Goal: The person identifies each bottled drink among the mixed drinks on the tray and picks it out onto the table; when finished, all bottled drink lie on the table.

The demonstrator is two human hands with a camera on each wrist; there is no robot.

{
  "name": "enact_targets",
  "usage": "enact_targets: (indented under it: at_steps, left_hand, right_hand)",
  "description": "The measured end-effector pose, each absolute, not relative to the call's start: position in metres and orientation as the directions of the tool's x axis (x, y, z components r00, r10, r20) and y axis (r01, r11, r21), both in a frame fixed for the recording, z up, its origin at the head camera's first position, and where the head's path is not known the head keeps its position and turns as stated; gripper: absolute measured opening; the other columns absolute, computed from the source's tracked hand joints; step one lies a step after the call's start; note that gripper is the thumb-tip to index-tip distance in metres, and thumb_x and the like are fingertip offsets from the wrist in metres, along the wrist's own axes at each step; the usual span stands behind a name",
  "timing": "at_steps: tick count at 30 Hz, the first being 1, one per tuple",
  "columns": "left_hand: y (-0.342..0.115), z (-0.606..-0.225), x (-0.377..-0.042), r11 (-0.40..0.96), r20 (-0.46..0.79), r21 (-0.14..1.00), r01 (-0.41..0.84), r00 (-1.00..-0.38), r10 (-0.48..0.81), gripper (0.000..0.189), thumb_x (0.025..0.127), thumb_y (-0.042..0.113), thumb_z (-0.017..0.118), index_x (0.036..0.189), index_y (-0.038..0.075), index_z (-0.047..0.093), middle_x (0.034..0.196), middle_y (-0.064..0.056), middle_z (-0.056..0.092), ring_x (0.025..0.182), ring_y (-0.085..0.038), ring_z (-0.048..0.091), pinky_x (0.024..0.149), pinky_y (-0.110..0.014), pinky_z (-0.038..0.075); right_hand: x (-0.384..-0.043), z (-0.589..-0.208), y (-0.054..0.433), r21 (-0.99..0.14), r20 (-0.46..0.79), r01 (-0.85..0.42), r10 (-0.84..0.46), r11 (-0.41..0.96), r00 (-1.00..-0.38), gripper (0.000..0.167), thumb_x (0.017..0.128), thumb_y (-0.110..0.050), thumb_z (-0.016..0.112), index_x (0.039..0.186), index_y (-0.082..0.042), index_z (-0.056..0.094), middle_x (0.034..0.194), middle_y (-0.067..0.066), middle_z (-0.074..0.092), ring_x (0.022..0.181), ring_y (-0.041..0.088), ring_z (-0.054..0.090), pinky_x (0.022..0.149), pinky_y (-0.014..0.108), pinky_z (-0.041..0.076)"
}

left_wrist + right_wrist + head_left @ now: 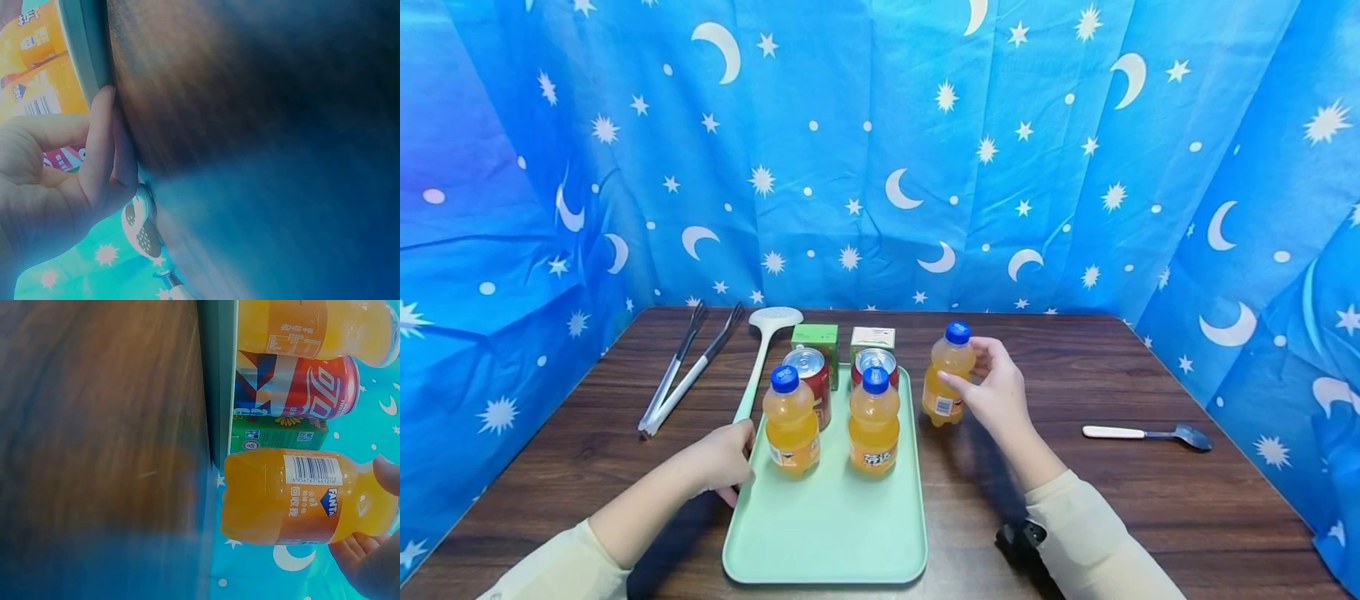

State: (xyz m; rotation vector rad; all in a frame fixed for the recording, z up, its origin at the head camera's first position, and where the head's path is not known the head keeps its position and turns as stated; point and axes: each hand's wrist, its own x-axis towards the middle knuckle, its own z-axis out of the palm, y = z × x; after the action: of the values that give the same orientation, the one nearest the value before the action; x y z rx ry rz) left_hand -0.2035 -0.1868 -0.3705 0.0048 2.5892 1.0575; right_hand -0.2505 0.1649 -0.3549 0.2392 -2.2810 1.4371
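My right hand point(1002, 396) holds an orange Fanta bottle point(947, 367) with a blue cap, upright beside the tray's right edge. In the right wrist view a gap shows between the bottle's base and the table. My left hand point(724, 460) grips the left rim of a pale green tray point(827, 537), fingers at its edge. On the tray stand two more orange bottles, one on the left point(790, 425) and one on the right point(874, 429). Behind them are two red cans, left point(820, 392) and right point(874, 360), partly hidden.
A green box point(817, 336) and a pale-topped box point(873, 337) stand at the tray's far end. Left of it lie a white-headed skimmer point(767, 333) and metal tongs point(688, 379). A white-handled spoon point(1142, 432) lies at the right, and a starry blue cloth point(887, 125) hangs behind the table.
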Motion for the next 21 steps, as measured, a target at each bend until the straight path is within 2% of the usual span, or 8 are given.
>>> enact_targets:
  at_steps: [21]
  left_hand:
    - [-0.1867,-0.3719,-0.2039,0.717,-0.308,0.685,-0.128,-0.943,0.126,0.035,0.066,-0.019,0.059,0.091,-0.001,0.043,0.077,-0.016,0.049,0.056,-0.024,0.06,0.044,-0.035,0.055]
  right_hand:
    - [-0.2567,-0.3545,0.1603,-0.837,0.404,-0.312,0.123,0.449,-0.907,0.054,0.078,-0.013,0.076,0.122,-0.003,0.047,0.115,0.015,0.056,0.108,0.028,0.055,0.093,0.041,0.048]
